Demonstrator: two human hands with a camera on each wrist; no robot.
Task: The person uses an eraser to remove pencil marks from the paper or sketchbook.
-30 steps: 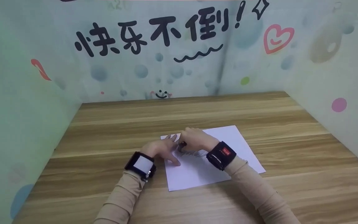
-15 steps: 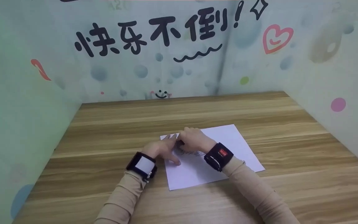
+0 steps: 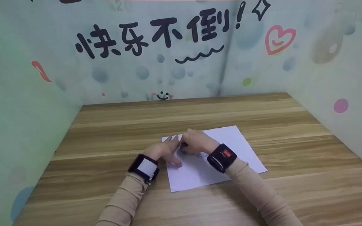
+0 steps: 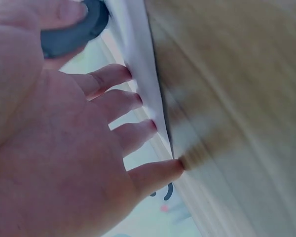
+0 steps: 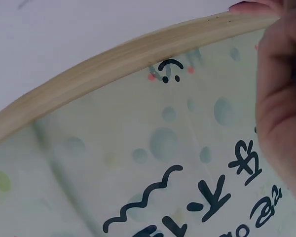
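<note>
A white sheet of paper [image 3: 214,169] lies on the table, with dark grey scribbled marks [image 3: 197,154] in its left half. My left hand [image 3: 164,150] rests spread on the sheet's left side. Its fingertips [image 4: 147,124] touch down close to the paper's edge in the left wrist view. Over the marks, my right hand [image 3: 196,139] grips a small dark rounded object [image 4: 71,34] against the paper; its kind I cannot tell. Curled fingers hide most of it in the head view. Only part of the right hand [image 5: 286,113] shows in the right wrist view.
The sheet lies on a wood-grain table [image 3: 121,125]. Printed fabric walls enclose its back and sides, the back wall [image 3: 143,72] bearing black lettering. Dark bands [image 3: 144,168] wrap both wrists over beige sleeves [image 3: 259,191].
The right hand has shifted slightly left and back in small movements, still holding the dark object over the marks. The left hand stays nearly in place on the paper.
</note>
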